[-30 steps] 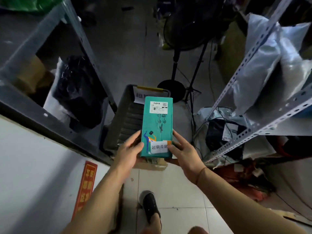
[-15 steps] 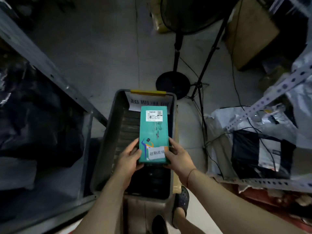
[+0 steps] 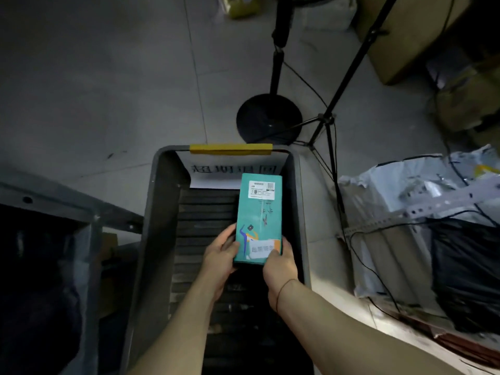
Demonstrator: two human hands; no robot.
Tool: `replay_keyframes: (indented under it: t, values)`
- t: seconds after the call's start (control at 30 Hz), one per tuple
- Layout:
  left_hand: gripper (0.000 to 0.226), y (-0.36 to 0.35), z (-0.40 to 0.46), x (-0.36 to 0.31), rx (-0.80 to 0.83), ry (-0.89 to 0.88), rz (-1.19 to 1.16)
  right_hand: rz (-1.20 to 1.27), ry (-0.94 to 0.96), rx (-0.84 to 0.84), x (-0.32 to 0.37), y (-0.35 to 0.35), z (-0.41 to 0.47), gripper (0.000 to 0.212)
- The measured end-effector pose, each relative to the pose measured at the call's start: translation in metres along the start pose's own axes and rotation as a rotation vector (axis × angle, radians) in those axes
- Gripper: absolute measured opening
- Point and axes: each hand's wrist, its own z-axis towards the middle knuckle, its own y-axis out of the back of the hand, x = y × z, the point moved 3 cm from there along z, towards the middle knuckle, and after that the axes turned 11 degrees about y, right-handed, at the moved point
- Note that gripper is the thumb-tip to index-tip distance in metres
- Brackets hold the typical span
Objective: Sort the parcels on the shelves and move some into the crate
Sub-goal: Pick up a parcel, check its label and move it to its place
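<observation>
A teal parcel box point(image 3: 258, 212) with a white shipping label and a paper tag lies lengthwise inside the dark grey crate point(image 3: 159, 212), toward its right wall. My left hand point(image 3: 220, 251) grips the box's near left corner. My right hand point(image 3: 278, 262) grips its near right corner, thumb on the paper tag. The crate has a ribbed dark floor, a yellow strip on its far rim and a white paper sign inside the far wall. Whether the box rests on the crate floor I cannot tell.
A fan stand with a round black base point(image 3: 269, 117) and a tripod point(image 3: 327, 125) with cables stand beyond the crate. Grey and black bagged parcels point(image 3: 422, 234) lie under a perforated shelf rail on the right. A metal shelf frame point(image 3: 67, 207) is on the left. Cardboard boxes point(image 3: 405, 36) sit at the far right.
Both hands have lowered the teal box deeper into the crate and toward its right side. My view has dropped closer to the crate.
</observation>
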Motion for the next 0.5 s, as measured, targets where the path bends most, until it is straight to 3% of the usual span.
replay_keyframes:
  t: [0.2,0.5]
  values:
    - [0.048,-0.020,0.052,0.017,0.048,0.016,-0.117,0.166,-0.114,-0.292,-0.016,-0.023,0.022,0.038]
    - [0.044,-0.027,0.067,0.014,0.025,-0.033,-0.183,0.606,-0.286,-0.382,-0.014,-0.039,0.030,0.034]
